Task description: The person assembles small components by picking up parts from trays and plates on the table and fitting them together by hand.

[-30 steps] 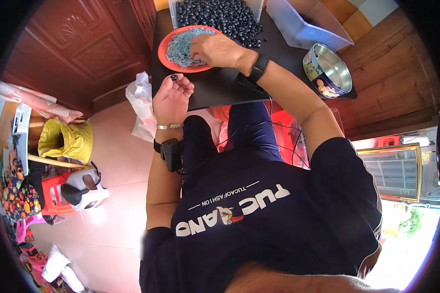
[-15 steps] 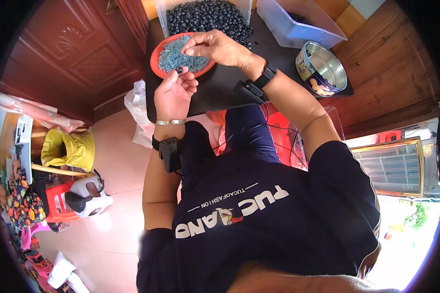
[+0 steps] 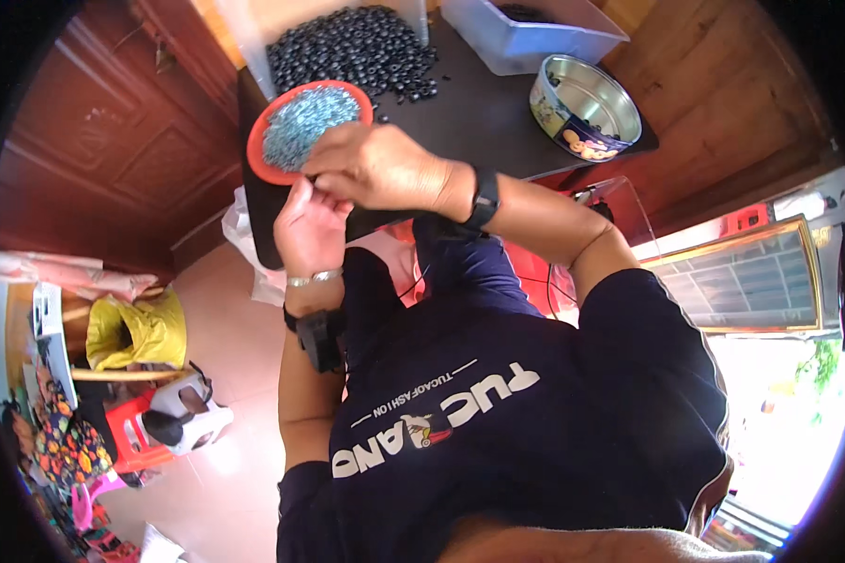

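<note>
My left hand [image 3: 312, 230] is palm up at the near left edge of the dark table, fingers curled and fingertips pinched together. A dark bit of a small round black piece shows at those fingertips, mostly covered by my right hand [image 3: 380, 164]. The right hand reaches over from the right, its fingers closed down against the left fingertips; what they hold, if anything, is hidden. Just beyond both hands stands a red-orange bowl [image 3: 255, 150] of thin silvery-blue pieces [image 3: 310, 117], perhaps screws. Behind it, many small round black pieces [image 3: 352, 47] spill from a clear bin.
A round metal tin [image 3: 587, 103] with a few black pieces inside stands at the table's right. Behind it is a translucent plastic bin [image 3: 535, 42]. Loose black pieces lie on the dark tabletop [image 3: 469, 103]. A wooden panel [image 3: 723, 84] borders the right side.
My right hand has come from over the bowl down to my left fingertips, covering the black piece held there. The view has shifted, so the table's things sit further left.
</note>
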Motion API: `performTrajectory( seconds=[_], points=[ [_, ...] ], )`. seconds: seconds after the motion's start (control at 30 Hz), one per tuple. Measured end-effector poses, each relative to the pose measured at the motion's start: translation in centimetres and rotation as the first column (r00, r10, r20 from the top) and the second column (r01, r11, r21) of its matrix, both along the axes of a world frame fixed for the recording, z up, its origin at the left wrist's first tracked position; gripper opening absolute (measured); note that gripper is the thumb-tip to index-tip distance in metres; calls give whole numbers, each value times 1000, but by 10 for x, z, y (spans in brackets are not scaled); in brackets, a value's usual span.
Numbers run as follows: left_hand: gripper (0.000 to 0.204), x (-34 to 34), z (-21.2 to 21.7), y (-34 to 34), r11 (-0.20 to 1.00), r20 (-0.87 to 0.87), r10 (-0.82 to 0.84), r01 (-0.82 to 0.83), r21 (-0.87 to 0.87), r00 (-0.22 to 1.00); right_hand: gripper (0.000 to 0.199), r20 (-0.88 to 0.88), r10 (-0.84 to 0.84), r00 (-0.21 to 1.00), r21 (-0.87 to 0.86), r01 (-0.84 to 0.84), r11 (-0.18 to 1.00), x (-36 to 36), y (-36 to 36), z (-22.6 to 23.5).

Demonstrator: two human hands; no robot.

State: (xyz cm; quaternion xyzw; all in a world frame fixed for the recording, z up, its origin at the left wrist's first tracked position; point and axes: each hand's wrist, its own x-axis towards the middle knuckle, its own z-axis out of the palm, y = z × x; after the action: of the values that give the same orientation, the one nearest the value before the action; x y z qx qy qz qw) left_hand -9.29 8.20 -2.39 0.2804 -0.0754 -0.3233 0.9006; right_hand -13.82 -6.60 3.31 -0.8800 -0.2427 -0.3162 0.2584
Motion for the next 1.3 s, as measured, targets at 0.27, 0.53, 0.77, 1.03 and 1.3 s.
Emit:
performTrajectory(
  seconds=[0.27,0.53,0.77,1.03,1.3],
  points=[
    [28,4,-23,15,992,32,-116,117,-37,993,29,-73,-18,997,-21,17,1000,-9,-11,-7],
    [23,7,-29,13,997,-24,-69,70,29,997,11,-18,-380,925,-422,337,842,50,-140,-7],
    [19,3,-28,10,1000,-58,2,-3,-22,998,9,-160,-353,922,-611,188,769,71,-145,-28],
    [18,2,-23,9,1000,-53,8,-7,10,999,12,-270,-165,949,-124,135,983,67,-144,-32],
    [22,3,-8,2,990,22,-134,135,-45,991,16,-540,401,740,705,137,696,24,-81,-7]
  ],
)
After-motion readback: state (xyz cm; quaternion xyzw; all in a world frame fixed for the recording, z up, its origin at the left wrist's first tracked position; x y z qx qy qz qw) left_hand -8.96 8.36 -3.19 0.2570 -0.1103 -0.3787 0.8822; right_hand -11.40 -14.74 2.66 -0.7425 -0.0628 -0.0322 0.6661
